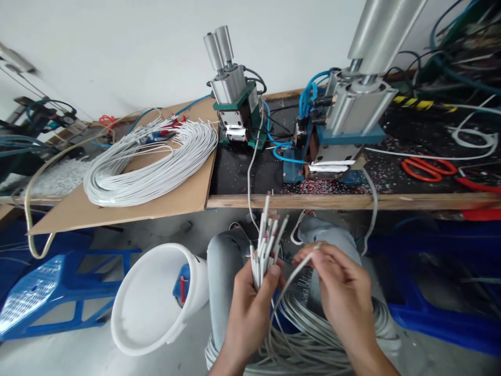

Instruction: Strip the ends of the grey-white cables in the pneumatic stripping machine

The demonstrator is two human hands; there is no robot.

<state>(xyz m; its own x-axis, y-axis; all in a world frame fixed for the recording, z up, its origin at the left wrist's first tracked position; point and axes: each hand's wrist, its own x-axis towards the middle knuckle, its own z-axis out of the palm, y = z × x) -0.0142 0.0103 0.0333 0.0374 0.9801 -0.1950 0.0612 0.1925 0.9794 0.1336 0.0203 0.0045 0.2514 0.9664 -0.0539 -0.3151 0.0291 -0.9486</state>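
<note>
My left hand [250, 303] is closed round a bundle of white cable ends [266, 245] that point up, their tips uneven. Between the fingertips of my right hand [340, 287] is the end of a single white cable [293, 274], which curves down to the left. Both hands are above my lap, where a large coil of grey-white cable [313, 329] rests across my legs. The lower run of the held cables is partly hidden behind my hands.
On the bench stand two pneumatic machines [235, 94] [348, 115] with blue hoses. Another white cable coil [156, 183] lies on cardboard [195, 196] at left. Orange-handled scissors [426, 169] lie right. Below are a white bucket [125, 313] and a blue stool [35, 287].
</note>
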